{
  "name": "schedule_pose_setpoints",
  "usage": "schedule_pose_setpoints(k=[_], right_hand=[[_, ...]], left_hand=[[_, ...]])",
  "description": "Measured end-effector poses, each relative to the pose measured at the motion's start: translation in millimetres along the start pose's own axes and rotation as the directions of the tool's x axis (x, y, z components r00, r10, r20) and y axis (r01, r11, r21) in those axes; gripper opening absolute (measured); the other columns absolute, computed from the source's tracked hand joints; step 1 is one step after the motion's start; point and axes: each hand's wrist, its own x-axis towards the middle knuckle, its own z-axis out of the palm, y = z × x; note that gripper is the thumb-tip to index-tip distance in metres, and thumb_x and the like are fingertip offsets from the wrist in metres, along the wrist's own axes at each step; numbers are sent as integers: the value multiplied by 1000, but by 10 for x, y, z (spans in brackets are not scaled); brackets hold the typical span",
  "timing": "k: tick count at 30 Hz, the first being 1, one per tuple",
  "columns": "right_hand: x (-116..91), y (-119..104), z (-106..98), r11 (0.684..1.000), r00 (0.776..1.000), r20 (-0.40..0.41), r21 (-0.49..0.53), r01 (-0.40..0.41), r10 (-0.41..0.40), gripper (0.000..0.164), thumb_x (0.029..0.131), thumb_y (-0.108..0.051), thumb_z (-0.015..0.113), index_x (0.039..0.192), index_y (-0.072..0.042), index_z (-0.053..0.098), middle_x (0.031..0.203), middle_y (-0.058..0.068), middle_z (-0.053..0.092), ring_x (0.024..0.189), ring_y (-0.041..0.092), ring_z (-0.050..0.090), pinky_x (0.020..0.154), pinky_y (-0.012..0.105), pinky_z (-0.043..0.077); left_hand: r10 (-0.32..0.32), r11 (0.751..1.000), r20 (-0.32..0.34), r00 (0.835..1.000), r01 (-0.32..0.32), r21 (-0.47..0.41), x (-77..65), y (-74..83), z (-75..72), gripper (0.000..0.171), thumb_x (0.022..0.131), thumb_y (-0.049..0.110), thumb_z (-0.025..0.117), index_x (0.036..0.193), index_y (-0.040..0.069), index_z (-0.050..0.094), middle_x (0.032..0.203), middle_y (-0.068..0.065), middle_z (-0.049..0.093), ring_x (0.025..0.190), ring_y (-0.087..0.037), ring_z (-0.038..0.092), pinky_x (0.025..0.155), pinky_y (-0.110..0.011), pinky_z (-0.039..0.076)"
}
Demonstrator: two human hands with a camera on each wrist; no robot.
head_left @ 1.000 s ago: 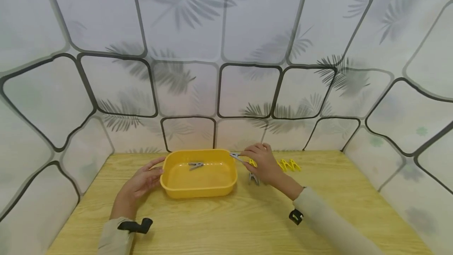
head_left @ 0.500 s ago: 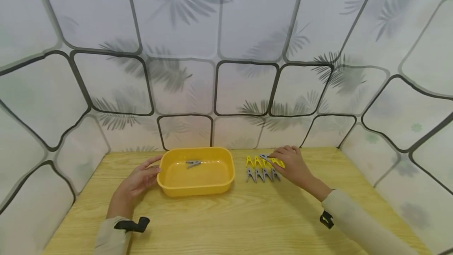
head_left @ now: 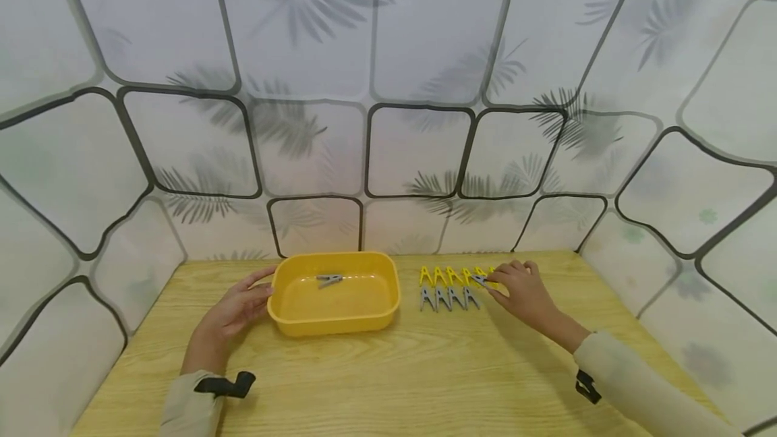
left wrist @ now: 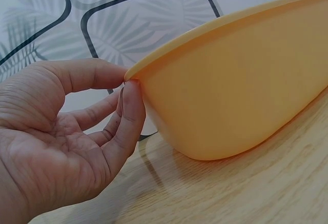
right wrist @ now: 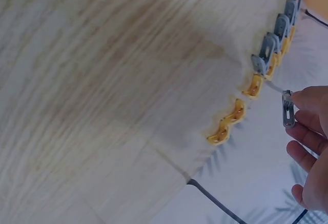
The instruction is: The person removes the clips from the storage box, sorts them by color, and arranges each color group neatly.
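Note:
My left hand (head_left: 232,310) pinches the left rim of a yellow plastic basin (head_left: 334,326), thumb and fingertip meeting at the edge in the left wrist view. Inside the basin lies one grey clothespin (head_left: 330,280). My right hand (head_left: 525,294) holds another grey clothespin (right wrist: 288,109) between thumb and fingers, raised over the right end of a row of yellow clothespins (head_left: 438,276). In front of that row, several grey clothespins (head_left: 442,299) form a second row. The right hand hides part of the yellow row in the head view.
A light wooden table (head_left: 376,383) carries everything. Patterned white wall covering (head_left: 419,154) rises right behind the basin and the rows, and along both sides. The two rows stand to the right of the basin.
My right hand, with the grey clothespin, has moved right from beside the basin along the rows, uncovering most of the clothespins. The left hand keeps its grip on the rim.

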Motion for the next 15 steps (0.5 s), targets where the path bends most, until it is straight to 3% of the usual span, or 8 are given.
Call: schedule_pose_setpoints(k=[15], right_hand=[[-154, -49, 137, 994, 988, 108, -29, -107, 110, 19, 78, -14, 88, 93, -10, 77, 90, 5, 69, 85, 27, 59, 85, 58, 41]], left_hand=[[-5, 1000, -18, 1000, 5, 20, 14, -19, -15, 42, 107, -2, 42, 129, 29, 59, 116, 4, 73, 102, -9, 71, 84, -24, 59]])
